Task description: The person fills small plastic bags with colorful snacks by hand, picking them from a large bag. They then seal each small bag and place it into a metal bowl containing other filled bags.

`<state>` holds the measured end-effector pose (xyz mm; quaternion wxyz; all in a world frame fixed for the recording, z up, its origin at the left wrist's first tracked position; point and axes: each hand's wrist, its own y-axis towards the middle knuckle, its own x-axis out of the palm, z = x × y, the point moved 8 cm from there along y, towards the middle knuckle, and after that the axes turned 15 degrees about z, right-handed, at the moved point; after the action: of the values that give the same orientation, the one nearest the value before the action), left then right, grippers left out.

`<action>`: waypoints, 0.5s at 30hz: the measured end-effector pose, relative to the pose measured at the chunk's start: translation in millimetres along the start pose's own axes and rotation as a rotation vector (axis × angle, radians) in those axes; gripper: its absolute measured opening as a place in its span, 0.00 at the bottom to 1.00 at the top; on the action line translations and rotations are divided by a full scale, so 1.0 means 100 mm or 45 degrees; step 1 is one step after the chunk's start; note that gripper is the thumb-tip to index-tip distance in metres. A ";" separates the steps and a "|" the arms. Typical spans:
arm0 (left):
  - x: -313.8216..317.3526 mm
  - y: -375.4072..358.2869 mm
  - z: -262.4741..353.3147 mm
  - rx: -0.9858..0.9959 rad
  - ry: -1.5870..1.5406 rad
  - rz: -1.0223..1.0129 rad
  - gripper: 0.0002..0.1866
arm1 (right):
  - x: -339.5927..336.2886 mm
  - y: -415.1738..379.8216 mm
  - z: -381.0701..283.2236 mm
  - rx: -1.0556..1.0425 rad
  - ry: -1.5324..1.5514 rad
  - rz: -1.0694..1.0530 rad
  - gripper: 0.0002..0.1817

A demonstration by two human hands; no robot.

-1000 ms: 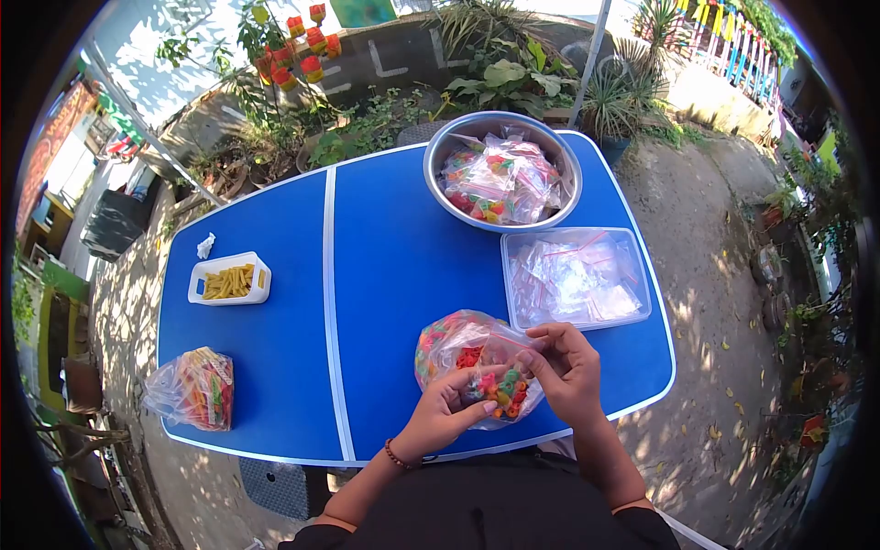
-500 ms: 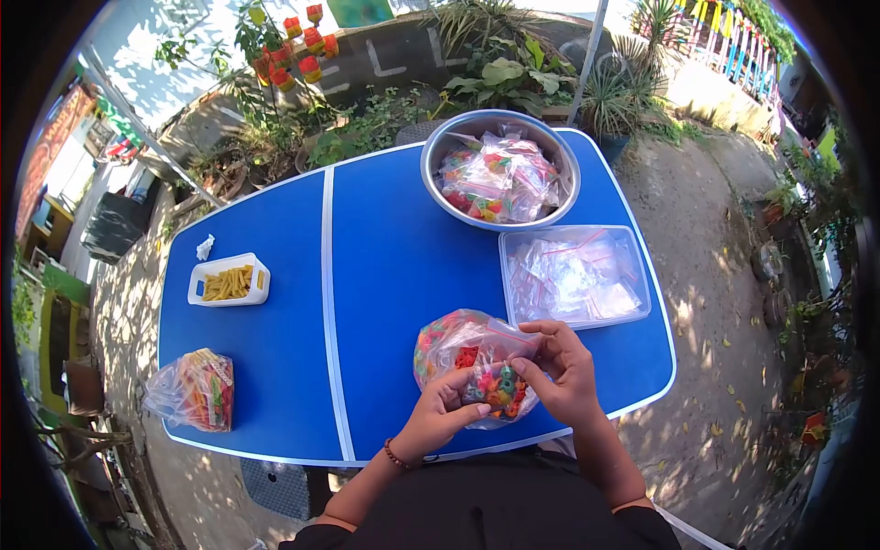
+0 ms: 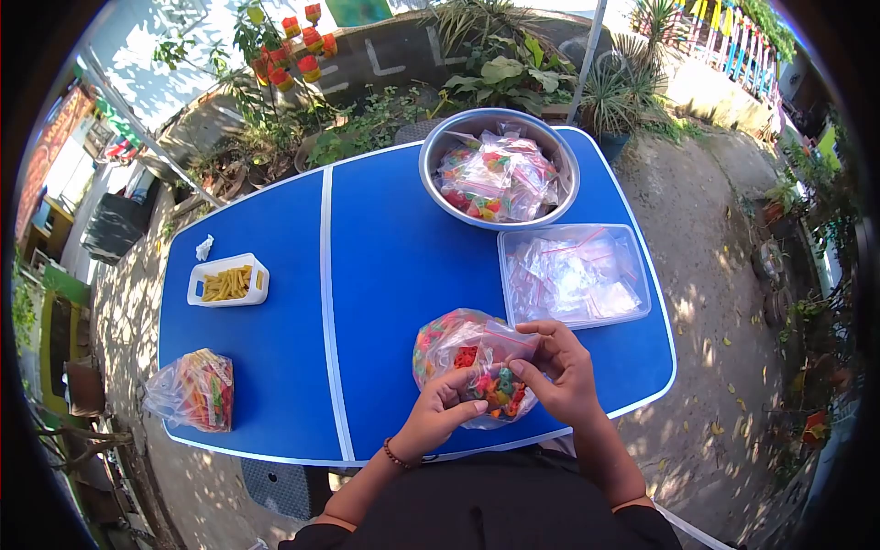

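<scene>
A large clear bag of small colourful pieces rests on the blue table near its front edge. Above its right part, both hands hold a small clear zip bag. My right hand pinches the small bag at its upper right, fingers closed. My left hand is closed at its lower left, fingers curled with the thumb pointing right. Red, green and orange pieces show between the hands; whether they lie inside the small bag or beneath it I cannot tell.
Beyond my right hand is a clear tub of small bags, with a metal bowl of filled bags behind it. On the left stand a white basket of yellow pieces and a bag of coloured sticks.
Both hands have stayed nearly in place, with only a slight shift of the fingers around the small bag.
</scene>
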<state>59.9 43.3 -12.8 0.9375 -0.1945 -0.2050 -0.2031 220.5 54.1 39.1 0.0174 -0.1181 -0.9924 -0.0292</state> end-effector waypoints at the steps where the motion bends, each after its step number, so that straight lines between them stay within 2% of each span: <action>1: 0.05 -0.01 0.06 0.005 0.007 0.011 0.27 | 0.00 0.00 0.00 -0.011 -0.005 -0.008 0.22; 5: 0.06 0.03 0.11 0.142 0.148 0.051 0.23 | 0.02 -0.01 -0.05 -0.019 -0.041 -0.069 0.24; 8: 0.06 0.03 0.18 0.291 0.107 0.116 0.19 | 0.07 -0.03 -0.14 -0.010 -0.171 -0.201 0.24; 11: -0.03 0.03 0.24 0.492 0.223 0.287 0.15 | 0.05 -0.03 -0.07 -0.067 -0.290 -0.224 0.17; 15: -0.11 0.01 0.26 0.507 0.413 0.382 0.09 | 0.06 -0.02 -0.17 -0.277 -0.301 -0.210 0.10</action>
<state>43.6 58.5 3.6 0.9973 -0.0001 -0.0575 -0.0465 214.4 52.5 56.5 -0.1146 -0.0401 -0.9849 -0.1235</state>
